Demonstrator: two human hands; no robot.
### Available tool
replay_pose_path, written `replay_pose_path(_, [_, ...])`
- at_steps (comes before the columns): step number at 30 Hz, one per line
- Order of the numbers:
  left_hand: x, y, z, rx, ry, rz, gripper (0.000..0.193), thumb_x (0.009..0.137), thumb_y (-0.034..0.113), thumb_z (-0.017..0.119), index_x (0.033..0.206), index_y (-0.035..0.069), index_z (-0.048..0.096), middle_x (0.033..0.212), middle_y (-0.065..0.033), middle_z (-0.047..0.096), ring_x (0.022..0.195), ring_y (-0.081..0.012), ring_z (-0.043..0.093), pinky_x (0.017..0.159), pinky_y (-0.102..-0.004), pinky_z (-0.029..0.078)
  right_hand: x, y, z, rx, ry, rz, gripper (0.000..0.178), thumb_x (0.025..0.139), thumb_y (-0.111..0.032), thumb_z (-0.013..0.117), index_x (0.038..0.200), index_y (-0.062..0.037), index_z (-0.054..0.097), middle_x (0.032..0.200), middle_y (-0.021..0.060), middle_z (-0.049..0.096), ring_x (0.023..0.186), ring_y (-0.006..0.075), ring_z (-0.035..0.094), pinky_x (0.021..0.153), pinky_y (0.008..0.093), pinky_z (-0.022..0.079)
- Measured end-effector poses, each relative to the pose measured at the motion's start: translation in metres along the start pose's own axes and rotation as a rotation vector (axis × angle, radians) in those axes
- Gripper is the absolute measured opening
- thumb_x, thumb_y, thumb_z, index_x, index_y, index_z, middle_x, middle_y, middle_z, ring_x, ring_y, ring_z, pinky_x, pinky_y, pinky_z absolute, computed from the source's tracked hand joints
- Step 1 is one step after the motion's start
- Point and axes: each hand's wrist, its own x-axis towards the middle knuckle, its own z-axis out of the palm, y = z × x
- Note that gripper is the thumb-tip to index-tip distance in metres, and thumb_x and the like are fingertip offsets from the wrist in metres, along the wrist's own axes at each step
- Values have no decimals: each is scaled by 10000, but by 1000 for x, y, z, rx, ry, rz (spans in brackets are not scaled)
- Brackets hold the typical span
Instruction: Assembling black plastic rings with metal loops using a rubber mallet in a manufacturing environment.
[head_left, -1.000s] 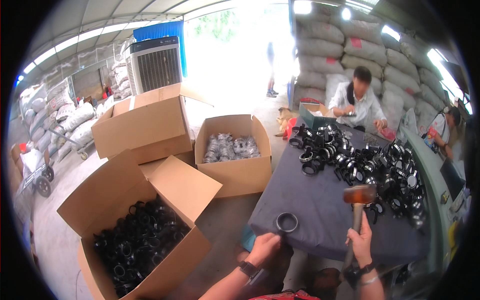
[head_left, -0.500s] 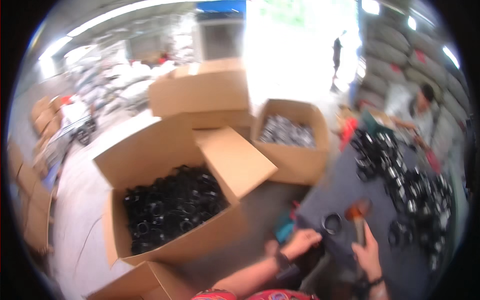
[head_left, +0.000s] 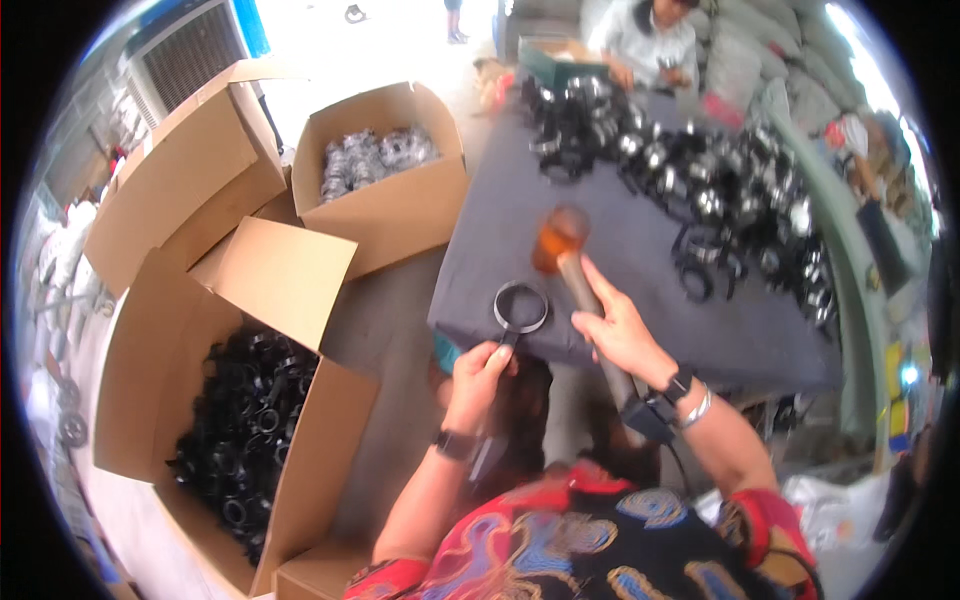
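ring: black ring (head_left: pixel 520 307) lies flat on the near left corner of the grey table (head_left: pixel 620 300), close to the edge.
left hand: left hand (head_left: pixel 480 370) sits at the table edge, fingertips pinching the ring's near rim to steady it.
right hand: right hand (head_left: pixel 622 335) is wrapped tight around the handle of the mallet (head_left: pixel 562 240), fingers fully curled.
mallet: orange head is up and just beyond the ring, blurred; wooden handle runs back down through the fist.
handling, ring: looks like rigid moulded plastic, light, thin-walled. Probably skates on the cloth if struck off-centre, so hold the near rim, fingers clear of the top face.
handling, mallet: head-heavy; grip is mid-handle, which gives control over swing.
risk: the left fingertips are very near the strike zone.
stock: open carton of black rings (head_left: pixel 245 420) on the floor at the left; carton of silver parts (head_left: pixel 378 155) beyond it; pile of assembled pieces (head_left: pixel 700 170) across the far table.
other: a second person (head_left: pixel 645 40) works at the far end.
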Motion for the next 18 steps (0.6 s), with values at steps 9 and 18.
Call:
replay_pose_path(9, [-10,12,-4,15,21,3,206,938,152,589,805,6,646,749,-50,655,732,-122,600,719,-276,471,-43,-14,0,-89,275,-419,744,869,-45,564,1518,-145,212,1235,119,609,603,40,508,520,209,464])
replay_pose_path(18, [-8,9,-11,-5,44,-15,206,937,170,605,809,13,645,766,-56,657,727,-134,595,709,-282,468,-70,-18,-8,-41,174,-321,752,857,-26,545,1516,-91,188,1372,142,518,748,93,623,655,248,525])
